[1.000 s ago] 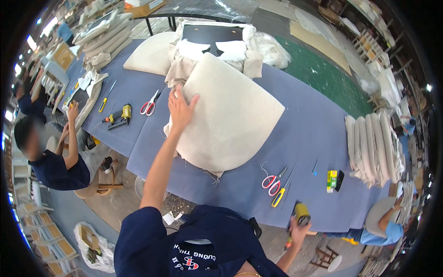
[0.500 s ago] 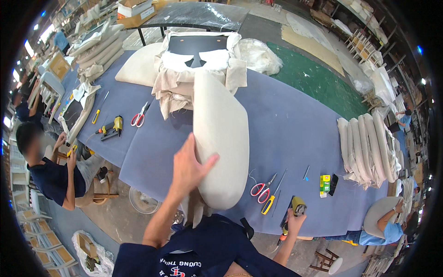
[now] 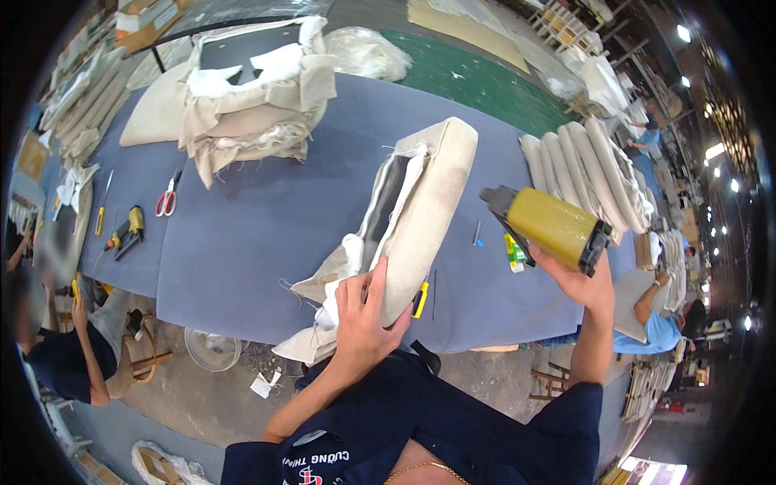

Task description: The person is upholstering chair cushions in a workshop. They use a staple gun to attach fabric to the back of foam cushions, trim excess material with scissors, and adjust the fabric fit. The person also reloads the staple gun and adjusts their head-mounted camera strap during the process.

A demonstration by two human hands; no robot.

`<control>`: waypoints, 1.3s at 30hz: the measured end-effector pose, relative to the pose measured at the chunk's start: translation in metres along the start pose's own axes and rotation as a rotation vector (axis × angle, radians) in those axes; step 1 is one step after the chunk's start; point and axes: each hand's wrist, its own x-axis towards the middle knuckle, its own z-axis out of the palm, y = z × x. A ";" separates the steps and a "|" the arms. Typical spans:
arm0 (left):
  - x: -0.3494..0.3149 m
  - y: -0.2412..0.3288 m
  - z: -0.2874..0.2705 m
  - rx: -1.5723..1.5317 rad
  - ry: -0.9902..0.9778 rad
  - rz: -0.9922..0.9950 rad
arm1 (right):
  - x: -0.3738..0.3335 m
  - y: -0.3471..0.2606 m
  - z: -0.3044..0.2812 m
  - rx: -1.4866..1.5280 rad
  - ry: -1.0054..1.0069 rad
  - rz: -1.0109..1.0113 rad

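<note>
A beige upholstered seat cushion (image 3: pixel 436 202) stands on its edge, tilted, on the grey-blue table (image 3: pixel 242 250). Its dark underside, white padding and loose cloth edges face left. My left hand (image 3: pixel 364 323) is closed on its near end, with the thumb on the fabric side. Raised above the table to the right, my right hand (image 3: pixel 578 283) is wrapped round a yellow staple gun (image 3: pixel 556 226), which points left toward the cushion with a gap between them. Partly behind the cushion lies a screwdriver with a yellow and black handle (image 3: pixel 420 300).
More beige cushions are stacked at the right (image 3: pixel 578 166); a cloth-draped upholstered piece (image 3: pixel 250 105) sits at the far left. Red-handled scissors (image 3: pixel 166 198) and another staple gun (image 3: pixel 132 230) lie left. A green box (image 3: pixel 514 252) lies right. Co-workers (image 3: pixel 73 356) sit on both sides.
The cushion has turned from its smooth face to show its underside and cloth edges. My right hand has lifted the staple gun from low at the table's front edge. The view has shifted right.
</note>
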 end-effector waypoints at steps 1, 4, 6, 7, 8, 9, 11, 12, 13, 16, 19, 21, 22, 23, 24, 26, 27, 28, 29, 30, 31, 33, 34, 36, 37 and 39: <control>-0.004 0.002 0.005 -0.005 -0.007 0.003 | 0.002 -0.003 -0.004 -0.118 -0.026 -0.093; -0.008 0.006 0.010 -0.017 -0.010 0.007 | 0.008 -0.015 -0.006 -0.130 -0.100 -0.038; -0.008 0.008 0.010 -0.034 -0.005 0.005 | 0.005 -0.017 -0.004 -0.111 -0.131 -0.036; -0.007 0.008 0.010 -0.050 -0.005 0.008 | 0.005 -0.018 -0.002 -0.102 -0.147 -0.036; -0.006 0.006 0.009 -0.056 -0.007 0.010 | 0.007 -0.022 0.001 -0.100 -0.146 -0.071; -0.005 0.006 0.010 -0.052 -0.022 0.011 | 0.010 -0.029 0.003 -0.099 -0.145 -0.106; -0.005 0.005 0.010 -0.044 -0.057 0.014 | 0.014 -0.033 0.009 -0.121 -0.130 -0.153; -0.005 0.005 0.009 -0.032 -0.050 0.028 | 0.015 -0.034 0.012 -0.145 -0.117 -0.165; -0.004 0.005 0.008 -0.021 -0.045 0.042 | 0.015 -0.034 0.015 -0.168 -0.103 -0.176; -0.005 0.007 0.008 -0.021 -0.047 0.075 | 0.012 -0.019 0.014 -0.175 -0.167 -0.184; -0.006 0.005 0.015 -0.043 -0.052 0.080 | 0.024 -0.032 0.006 -0.220 -0.452 -0.021; -0.005 0.003 0.015 -0.060 -0.064 0.065 | 0.018 -0.020 0.007 -0.247 -0.418 -0.006; -0.006 0.006 0.017 -0.066 -0.067 0.047 | 0.014 -0.019 0.009 -0.241 -0.357 -0.029; 0.000 0.008 0.017 -0.068 -0.078 0.058 | 0.011 -0.018 0.010 -0.232 -0.286 -0.049; 0.004 0.010 0.015 -0.062 -0.078 0.022 | 0.017 -0.021 0.013 -0.202 -0.224 -0.098; 0.004 0.006 0.011 -0.043 -0.073 0.021 | 0.016 -0.014 0.019 -0.139 -0.159 -0.175; 0.002 0.003 0.012 -0.043 -0.055 -0.007 | 0.011 -0.006 0.020 -0.110 -0.142 -0.179; 0.003 -0.002 0.009 -0.032 -0.034 0.028 | 0.003 0.007 0.019 -0.080 -0.128 -0.188; 0.003 -0.003 0.005 0.020 -0.040 0.056 | -0.006 0.022 0.019 -0.049 -0.133 -0.192; 0.006 -0.003 -0.001 0.069 -0.042 0.081 | -0.022 0.033 0.023 0.032 -0.035 -0.046; 0.006 -0.003 -0.008 0.132 -0.042 0.098 | -0.043 0.045 0.034 0.126 0.054 0.094; 0.002 -0.004 -0.016 0.144 -0.056 0.012 | -0.052 0.079 0.052 0.353 0.041 0.418; -0.003 -0.010 -0.016 0.079 -0.061 -0.048 | -0.046 0.098 0.061 0.480 -0.066 0.598; -0.009 -0.012 -0.019 -0.019 -0.062 -0.149 | -0.063 0.171 0.100 0.559 -0.181 0.828; -0.010 -0.011 -0.022 -0.036 -0.050 -0.194 | -0.078 0.222 0.131 0.530 -0.191 0.865; -0.004 -0.010 -0.021 -0.121 -0.082 -0.246 | -0.154 0.358 0.213 0.272 -0.110 0.656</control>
